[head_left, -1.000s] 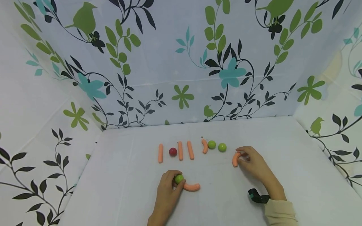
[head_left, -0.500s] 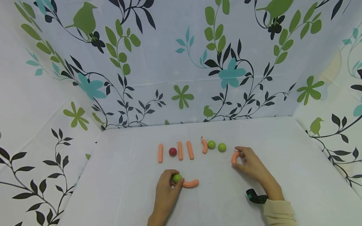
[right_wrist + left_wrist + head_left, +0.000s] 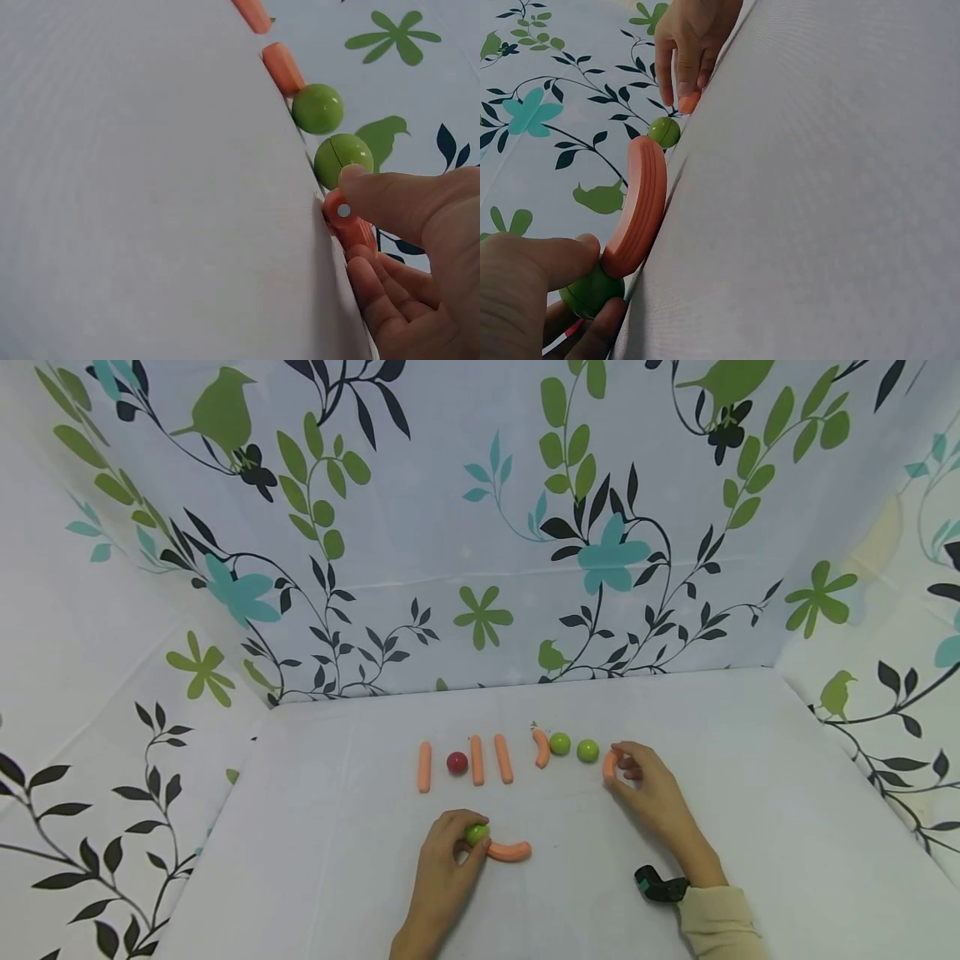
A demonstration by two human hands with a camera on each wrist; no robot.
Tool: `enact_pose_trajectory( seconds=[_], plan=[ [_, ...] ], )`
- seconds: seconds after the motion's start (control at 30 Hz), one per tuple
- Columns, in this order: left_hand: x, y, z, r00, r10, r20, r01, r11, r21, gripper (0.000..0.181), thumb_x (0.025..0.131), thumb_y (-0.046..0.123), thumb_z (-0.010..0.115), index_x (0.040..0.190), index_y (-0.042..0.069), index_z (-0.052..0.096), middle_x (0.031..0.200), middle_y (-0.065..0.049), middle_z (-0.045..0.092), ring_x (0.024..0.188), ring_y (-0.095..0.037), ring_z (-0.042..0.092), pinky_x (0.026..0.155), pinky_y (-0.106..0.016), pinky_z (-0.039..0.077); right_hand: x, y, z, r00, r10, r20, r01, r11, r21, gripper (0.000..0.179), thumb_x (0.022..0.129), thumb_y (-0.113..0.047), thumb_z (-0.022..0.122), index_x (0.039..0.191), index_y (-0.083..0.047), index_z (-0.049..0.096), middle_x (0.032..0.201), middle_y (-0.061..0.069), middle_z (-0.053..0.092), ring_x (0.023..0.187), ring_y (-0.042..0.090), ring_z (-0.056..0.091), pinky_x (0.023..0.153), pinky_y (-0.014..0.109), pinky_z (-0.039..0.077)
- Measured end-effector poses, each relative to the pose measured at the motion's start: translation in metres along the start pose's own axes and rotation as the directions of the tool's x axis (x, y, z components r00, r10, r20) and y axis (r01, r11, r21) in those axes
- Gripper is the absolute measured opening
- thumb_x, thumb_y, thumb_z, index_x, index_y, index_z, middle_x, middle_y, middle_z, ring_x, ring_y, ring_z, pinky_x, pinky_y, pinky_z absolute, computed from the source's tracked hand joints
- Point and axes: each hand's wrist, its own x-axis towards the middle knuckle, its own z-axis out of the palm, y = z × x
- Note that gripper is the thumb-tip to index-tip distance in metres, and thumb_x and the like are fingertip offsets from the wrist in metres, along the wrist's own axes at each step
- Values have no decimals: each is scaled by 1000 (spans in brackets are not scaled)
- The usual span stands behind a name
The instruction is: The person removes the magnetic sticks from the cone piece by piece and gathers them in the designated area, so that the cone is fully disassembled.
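Observation:
My left hand pinches a green ball between thumb and fingers, low on the white table. A curved orange sausage-shaped piece lies with one end right at that ball and its thumb. Farther right, my right hand pinches a second curved orange piece, partly covered by the fingers. In the right wrist view its round end, with a pale dot, sits just below a green ball, and the thumb tip overlaps that ball. Another green ball stands to its left, close to a third curved orange piece.
To the left in the back row are straight orange sticks and a red ball. A black device is worn at the right wrist. Behind the white table hangs a cloth with leaves and birds.
My right hand has moved left and slightly back with its curved orange piece, bringing it close to the green ball. The left hand has stayed nearly in place on its ball.

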Motion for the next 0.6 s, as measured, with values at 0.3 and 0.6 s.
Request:
enact_pose_trajectory(
  seconds=[0.3,0.6],
  plan=[
    [-2,0,0,999,-24,23,26,998,-62,35,86,-2,80,115,16,72,120,6,66,107,-9,61,85,-20,58,1,7,5,1000,-5,-19,6,999,51,57,95,-12,77,146,-5,54,139,20,62,119,35,67,102,45,55],
    [-1,-2,0,999,11,39,-8,997,-83,42,84,-8,79,118,15,71,123,4,65,109,-11,62,86,-20,59,4,9,4,1000,6,-2,-6,996,90,57,96,-18,77,146,-7,54,148,18,57,125,35,65,105,41,53]
  ],
)
